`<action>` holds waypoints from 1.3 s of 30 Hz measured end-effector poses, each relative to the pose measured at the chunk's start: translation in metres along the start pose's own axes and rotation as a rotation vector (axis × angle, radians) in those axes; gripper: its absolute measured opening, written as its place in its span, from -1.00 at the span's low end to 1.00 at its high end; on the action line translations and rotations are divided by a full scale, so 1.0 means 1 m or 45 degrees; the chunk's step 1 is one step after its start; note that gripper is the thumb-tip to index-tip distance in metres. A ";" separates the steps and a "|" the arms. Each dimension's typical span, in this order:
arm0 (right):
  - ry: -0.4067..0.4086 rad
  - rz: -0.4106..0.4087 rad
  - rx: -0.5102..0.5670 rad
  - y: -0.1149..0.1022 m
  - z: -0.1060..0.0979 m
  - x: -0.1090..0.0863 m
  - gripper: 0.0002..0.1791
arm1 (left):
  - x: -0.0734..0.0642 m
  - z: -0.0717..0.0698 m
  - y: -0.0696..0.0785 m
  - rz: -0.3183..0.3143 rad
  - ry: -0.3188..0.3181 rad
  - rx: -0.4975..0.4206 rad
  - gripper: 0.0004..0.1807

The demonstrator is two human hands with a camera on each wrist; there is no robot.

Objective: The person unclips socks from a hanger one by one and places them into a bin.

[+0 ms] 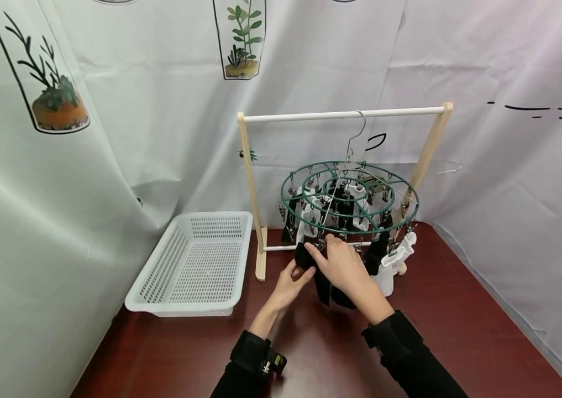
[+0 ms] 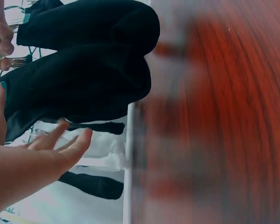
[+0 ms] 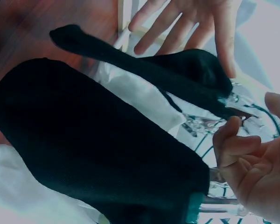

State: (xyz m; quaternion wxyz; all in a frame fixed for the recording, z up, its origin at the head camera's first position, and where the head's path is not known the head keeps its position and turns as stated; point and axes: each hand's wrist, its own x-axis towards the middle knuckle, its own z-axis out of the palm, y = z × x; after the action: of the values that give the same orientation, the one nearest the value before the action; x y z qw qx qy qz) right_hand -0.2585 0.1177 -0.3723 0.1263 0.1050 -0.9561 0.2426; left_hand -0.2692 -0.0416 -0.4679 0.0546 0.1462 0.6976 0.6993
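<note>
The left hand [image 1: 287, 288], fingers straight and spread apart, is just beside a black sock [image 1: 303, 256] at the near edge of the green round hanger [image 1: 360, 232]; the right hand [image 1: 344, 266] has its fingers curled by a clip [image 3: 247, 116] there, though whether they pinch it I cannot tell. The hanger hooks onto a stand [image 1: 300, 118]; a white basket [image 1: 188, 309] sits left on the bench [image 1: 176, 359].
</note>
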 end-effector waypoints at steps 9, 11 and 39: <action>0.035 -0.064 -0.007 0.012 0.005 0.004 -0.43 | -0.007 0.002 -0.005 -0.023 0.028 -0.139 -0.55; 0.054 -0.081 0.042 0.015 0.006 0.004 -0.41 | -0.008 0.001 -0.005 0.000 0.046 -0.166 -0.55; 0.036 -0.199 0.285 0.029 0.015 0.008 -0.44 | -0.002 0.010 0.000 0.150 0.231 -0.052 -0.58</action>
State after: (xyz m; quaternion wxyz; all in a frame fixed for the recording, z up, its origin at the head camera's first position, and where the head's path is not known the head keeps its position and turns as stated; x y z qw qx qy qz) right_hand -0.2760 0.1339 -0.3952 0.1457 0.1893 -0.9101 0.3386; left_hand -0.2642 -0.0329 -0.4681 -0.0470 0.1220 0.6755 0.7257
